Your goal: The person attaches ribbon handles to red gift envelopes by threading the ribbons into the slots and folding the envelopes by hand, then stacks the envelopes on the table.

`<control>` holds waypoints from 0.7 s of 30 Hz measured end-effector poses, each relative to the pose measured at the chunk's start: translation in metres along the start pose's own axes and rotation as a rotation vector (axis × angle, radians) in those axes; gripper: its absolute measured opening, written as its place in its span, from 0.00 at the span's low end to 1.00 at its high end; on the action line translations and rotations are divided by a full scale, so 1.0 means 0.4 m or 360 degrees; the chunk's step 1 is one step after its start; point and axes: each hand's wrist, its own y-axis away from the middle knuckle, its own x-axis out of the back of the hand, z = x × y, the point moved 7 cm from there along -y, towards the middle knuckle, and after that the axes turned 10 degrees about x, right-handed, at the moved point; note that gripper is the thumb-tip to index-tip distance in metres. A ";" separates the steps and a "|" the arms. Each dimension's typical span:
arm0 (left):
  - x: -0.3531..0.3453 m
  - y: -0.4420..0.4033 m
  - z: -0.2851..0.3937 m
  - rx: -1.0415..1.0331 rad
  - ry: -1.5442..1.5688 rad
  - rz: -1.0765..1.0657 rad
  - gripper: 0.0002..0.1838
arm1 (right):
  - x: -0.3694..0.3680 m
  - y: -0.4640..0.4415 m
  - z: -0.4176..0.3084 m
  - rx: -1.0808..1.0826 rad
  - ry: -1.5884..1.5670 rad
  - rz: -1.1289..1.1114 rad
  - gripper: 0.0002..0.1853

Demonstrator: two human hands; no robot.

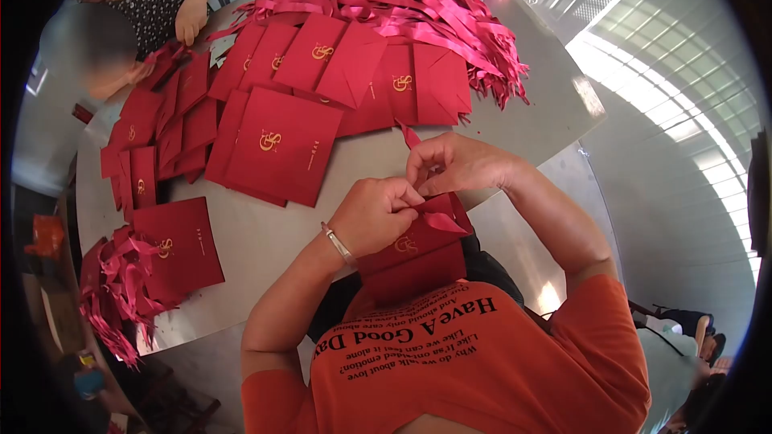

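Ribbons (pixel 127 281) heap on table (pixel 265 229), far L; ctr, our L hand (pixel 371 213) pinches red bag (pixel 414 272) by its rim, nr our lap; our R hand (pixel 462 165) grips pink ribbon (pixel 408 136). We'd best keep ribbon untwisted, rim steady.

Red bags (pixel 283 145) look like smooth, matt-ish paper w/ shiny gold print. Pink ribbons (pixel 438 12) are glossy, satin-type cloth. Tabletop (pixel 540 116) looks metal, smooth, lt sheen. Bracelet (pixel 341 246) is polished metal; orange tee (pixel 498 370), matt cloth.

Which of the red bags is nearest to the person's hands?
The red bag in front of the orange shirt, a pink ribbon at its top: left hand and right hand are there; all others lie farther away.
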 end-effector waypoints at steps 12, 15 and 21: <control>-0.010 0.024 0.026 -0.0195 -0.0125 0.0084 0.09 | -0.040 -0.031 0.041 -0.0169 0.0190 -0.0578 0.15; -0.014 0.024 0.022 -0.0194 -0.0069 0.0047 0.09 | -0.054 -0.041 0.068 -0.0139 -0.0242 -0.0715 0.17; -0.030 0.034 0.036 -0.0096 0.0035 -0.0016 0.08 | -0.067 -0.050 0.063 -0.0449 -0.0250 -0.0938 0.17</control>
